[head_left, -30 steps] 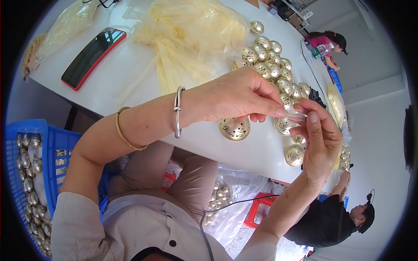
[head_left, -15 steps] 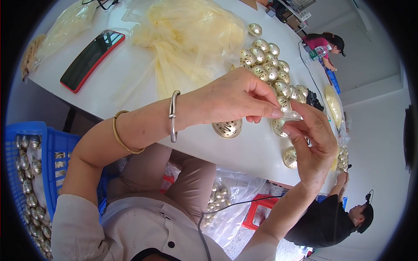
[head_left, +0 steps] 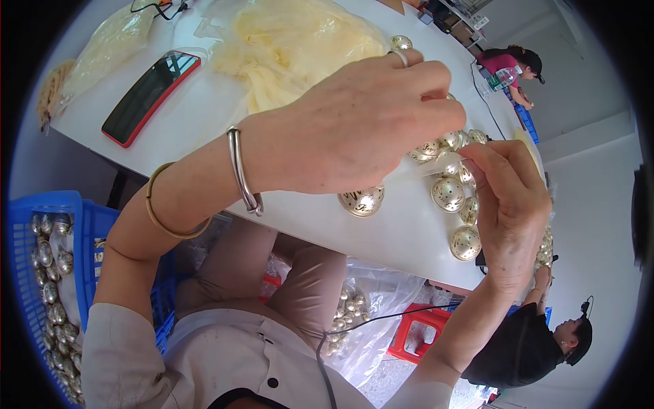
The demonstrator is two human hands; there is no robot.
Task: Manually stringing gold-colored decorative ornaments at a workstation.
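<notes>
Above the tabletop [head_left: 402,232], the right hand [head_left: 511,198] has a narrow grip, thumb and forefinger pinched on one end of a clear strip [head_left: 436,165]; the left hand [head_left: 354,126] is knuckles-up at the other end, fingertips hidden, so we can't tell its grip. Strip is held up between the hands, in front of the gold balls [head_left: 448,194]. Progress: we'd judge this strip is mid-handling, not finished; no strip shows plainly on any ball in view, so we can't say how many are done or left. Counts, outward: one strip; one ring and two bangles [head_left: 238,174] on the left hand and forearm; one near ball [head_left: 361,201] apart, just below the left hand; about eight in the cluster by the right hand, any behind the left uncountable; one far ball [head_left: 402,42] past the left knuckles. Farther out: one yellow bundle [head_left: 300,41], one red-edged phone [head_left: 150,99]. Off the tabletop: dozens of balls in a blue basket [head_left: 44,200] at left, too packed to count; a smaller pile in one clear bag [head_left: 395,279]; one red stool [head_left: 424,316]; two co-workers [head_left: 514,347] at right.
</notes>
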